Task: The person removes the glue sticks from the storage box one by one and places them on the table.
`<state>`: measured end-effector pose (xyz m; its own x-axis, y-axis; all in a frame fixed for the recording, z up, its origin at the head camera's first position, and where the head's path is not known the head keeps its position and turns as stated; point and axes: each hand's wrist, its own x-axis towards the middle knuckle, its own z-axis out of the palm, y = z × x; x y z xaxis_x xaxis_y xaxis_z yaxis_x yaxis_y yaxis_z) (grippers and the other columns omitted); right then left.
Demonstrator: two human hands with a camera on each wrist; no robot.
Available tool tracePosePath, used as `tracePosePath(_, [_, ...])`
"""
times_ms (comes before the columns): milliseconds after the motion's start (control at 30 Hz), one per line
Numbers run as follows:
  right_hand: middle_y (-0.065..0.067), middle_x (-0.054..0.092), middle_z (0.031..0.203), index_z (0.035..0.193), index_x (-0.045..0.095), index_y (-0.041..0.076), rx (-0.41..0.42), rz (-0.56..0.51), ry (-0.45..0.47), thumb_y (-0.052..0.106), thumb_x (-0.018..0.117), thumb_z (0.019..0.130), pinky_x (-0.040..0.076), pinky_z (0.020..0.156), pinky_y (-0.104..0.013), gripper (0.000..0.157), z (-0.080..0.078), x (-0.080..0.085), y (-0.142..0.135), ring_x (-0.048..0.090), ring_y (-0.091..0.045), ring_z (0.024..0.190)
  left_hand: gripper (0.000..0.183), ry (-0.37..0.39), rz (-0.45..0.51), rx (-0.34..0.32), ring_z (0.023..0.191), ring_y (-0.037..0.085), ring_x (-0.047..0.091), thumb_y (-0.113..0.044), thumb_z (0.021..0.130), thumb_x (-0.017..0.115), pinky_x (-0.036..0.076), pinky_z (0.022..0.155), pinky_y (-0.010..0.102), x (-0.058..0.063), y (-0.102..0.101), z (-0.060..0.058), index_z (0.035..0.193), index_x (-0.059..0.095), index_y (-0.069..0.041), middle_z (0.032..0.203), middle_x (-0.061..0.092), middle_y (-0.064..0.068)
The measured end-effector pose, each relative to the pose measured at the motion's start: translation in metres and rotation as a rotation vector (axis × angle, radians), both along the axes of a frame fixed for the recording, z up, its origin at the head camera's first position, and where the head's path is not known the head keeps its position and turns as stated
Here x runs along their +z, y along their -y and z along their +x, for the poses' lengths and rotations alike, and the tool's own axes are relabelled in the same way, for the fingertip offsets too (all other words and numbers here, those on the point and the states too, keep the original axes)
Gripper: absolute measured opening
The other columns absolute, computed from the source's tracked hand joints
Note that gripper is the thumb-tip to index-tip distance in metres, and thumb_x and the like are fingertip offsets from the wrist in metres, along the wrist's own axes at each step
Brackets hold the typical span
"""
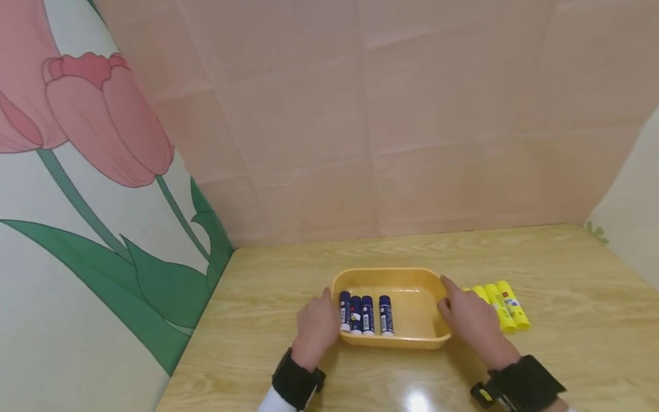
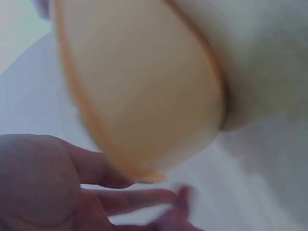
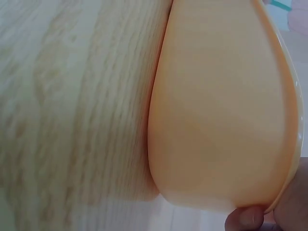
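A shallow yellow-orange plastic tray [image 1: 412, 342] lies between my two hands. Inside, towards its left side, several dark blue glue sticks [image 1: 368, 315] stand side by side, with one a little apart. My left hand [image 1: 317, 321] holds the left end by the rim; in the left wrist view the outer fingers [image 2: 139, 199] stick out past the rim, partly blurred. At the opposite end my right hand [image 1: 471, 315] pinches the rim, a fingertip [image 3: 245, 217] pressed against the tray's corner in the right wrist view.
Several yellow glue sticks [image 1: 507, 309] lie in a row on the wood-grain table [image 1: 582, 297], just beyond my right hand. A brown paper-like covering [image 1: 412, 143] rises behind the table, and a wall with painted tulips [image 1: 108, 114] borders it on the left.
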<state>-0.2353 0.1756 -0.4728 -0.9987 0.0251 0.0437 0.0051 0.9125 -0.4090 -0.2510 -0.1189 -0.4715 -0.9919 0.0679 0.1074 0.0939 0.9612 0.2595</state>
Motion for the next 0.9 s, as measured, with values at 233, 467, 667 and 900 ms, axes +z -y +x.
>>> tracePosePath(233, [-0.006,0.047,0.064,0.148,0.038,-0.004,-0.024,0.019,-0.014,0.018,0.050,0.095,0.035,0.046,-0.032,0.059,0.000,-0.002,-0.002,0.045,-0.020,0.055,0.031,-0.015,0.021,-0.066,0.079,0.026,0.054,-0.027,0.093,0.067,0.048,0.074,0.044,0.030,-0.013,0.010,0.111,0.067,-0.002,0.089,0.058,0.011])
tracePosePath(467, [-0.007,0.050,0.067,0.146,0.041,-0.002,-0.018,0.011,-0.046,0.018,0.052,0.093,0.035,0.046,-0.034,0.058,-0.002,-0.001,-0.002,0.047,-0.021,0.058,0.024,0.054,0.062,-0.163,0.063,0.014,0.049,-0.030,0.095,0.068,0.043,0.057,0.028,0.048,-0.038,0.016,0.100,0.067,-0.007,0.073,0.054,0.000])
tracePosePath(667, [-0.007,0.049,0.066,0.147,0.041,-0.002,-0.033,0.004,-0.040,0.018,0.050,0.093,0.035,0.047,-0.034,0.058,-0.001,-0.003,-0.002,0.047,-0.022,0.058,0.035,0.155,-0.042,-0.239,0.065,0.013,0.052,-0.037,0.094,0.067,0.044,0.056,0.030,0.050,-0.060,0.017,0.110,0.065,-0.006,0.078,0.060,0.002])
tracePosePath(900, [-0.007,0.048,0.066,0.146,0.042,-0.003,-0.037,0.004,-0.065,0.018,0.051,0.093,0.035,0.047,-0.034,0.057,0.000,-0.004,0.000,0.046,-0.022,0.057,0.020,0.117,-0.060,-0.291,0.057,0.011,0.049,-0.027,0.091,0.069,0.039,0.049,0.027,0.039,-0.077,0.009,0.098,0.064,-0.008,0.071,0.055,-0.002])
